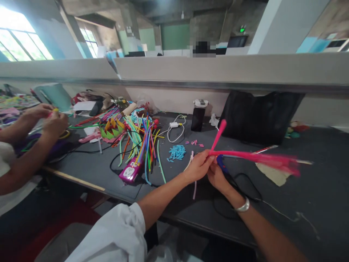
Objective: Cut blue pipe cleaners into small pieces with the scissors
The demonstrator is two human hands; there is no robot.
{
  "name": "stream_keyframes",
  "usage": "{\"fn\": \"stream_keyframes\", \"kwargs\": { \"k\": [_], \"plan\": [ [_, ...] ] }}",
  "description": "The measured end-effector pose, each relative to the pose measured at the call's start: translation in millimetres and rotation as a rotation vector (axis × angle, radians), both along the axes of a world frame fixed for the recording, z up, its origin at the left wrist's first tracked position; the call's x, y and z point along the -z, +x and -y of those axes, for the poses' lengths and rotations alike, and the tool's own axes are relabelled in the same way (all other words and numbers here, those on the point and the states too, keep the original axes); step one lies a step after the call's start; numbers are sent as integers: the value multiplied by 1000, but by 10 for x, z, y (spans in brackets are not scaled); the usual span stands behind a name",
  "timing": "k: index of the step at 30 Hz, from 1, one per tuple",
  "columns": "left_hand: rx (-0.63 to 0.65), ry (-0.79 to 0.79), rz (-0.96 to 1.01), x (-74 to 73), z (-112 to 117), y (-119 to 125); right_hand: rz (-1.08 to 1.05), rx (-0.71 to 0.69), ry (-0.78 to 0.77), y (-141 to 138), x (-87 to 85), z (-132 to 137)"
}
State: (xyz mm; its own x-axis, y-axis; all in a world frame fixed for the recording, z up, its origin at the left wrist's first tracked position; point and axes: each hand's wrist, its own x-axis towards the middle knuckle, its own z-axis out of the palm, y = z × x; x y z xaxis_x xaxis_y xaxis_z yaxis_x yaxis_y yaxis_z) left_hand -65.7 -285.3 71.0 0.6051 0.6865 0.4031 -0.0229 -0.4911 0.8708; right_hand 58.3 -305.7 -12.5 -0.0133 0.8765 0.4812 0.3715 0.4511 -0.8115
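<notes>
In front of me, a bundle of pink chenille stems point(245, 155) reaches from my fingers out to the right, its far end blurred by motion. A thicker pink end point(221, 128) sticks up above my hands. My left hand point(197, 166) is closed on the near part of the bundle. Pressed close beside it, my right hand point(217, 176) also pinches the stems, its fingertips partly hidden. Just past the right hand lies a blue tool point(222, 163) with a black cord, partly covered. A pale purple stem point(194, 190) shows below my left hand.
Blue cut pieces point(177, 152) lie in a pile, with several small pink pieces point(194, 142) nearby. Coloured stems point(147, 138) spread around a purple power strip point(130, 171). A phone point(198, 119), a black bag point(256, 120) and a co-worker's hands point(54, 122) are also there.
</notes>
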Motion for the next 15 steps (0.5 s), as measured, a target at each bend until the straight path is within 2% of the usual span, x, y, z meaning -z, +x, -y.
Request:
{"fn": "stream_keyframes", "kwargs": {
  "k": [5, 8, 11, 15],
  "plan": [
    [-57, -44, 82, 38, -61, -64, 248, 64, 59, -26, -135, 22],
    [-76, -50, 47, 76, -59, -82, 389, 99, 32, -9, -141, 30],
    [-50, -99, 44, 106, -50, -84, 389, 72, -2, -5, -124, 40],
    [-50, -88, 87, 126, -55, -103, 308, 46, 54, -28, -176, 39]
  ]
}}
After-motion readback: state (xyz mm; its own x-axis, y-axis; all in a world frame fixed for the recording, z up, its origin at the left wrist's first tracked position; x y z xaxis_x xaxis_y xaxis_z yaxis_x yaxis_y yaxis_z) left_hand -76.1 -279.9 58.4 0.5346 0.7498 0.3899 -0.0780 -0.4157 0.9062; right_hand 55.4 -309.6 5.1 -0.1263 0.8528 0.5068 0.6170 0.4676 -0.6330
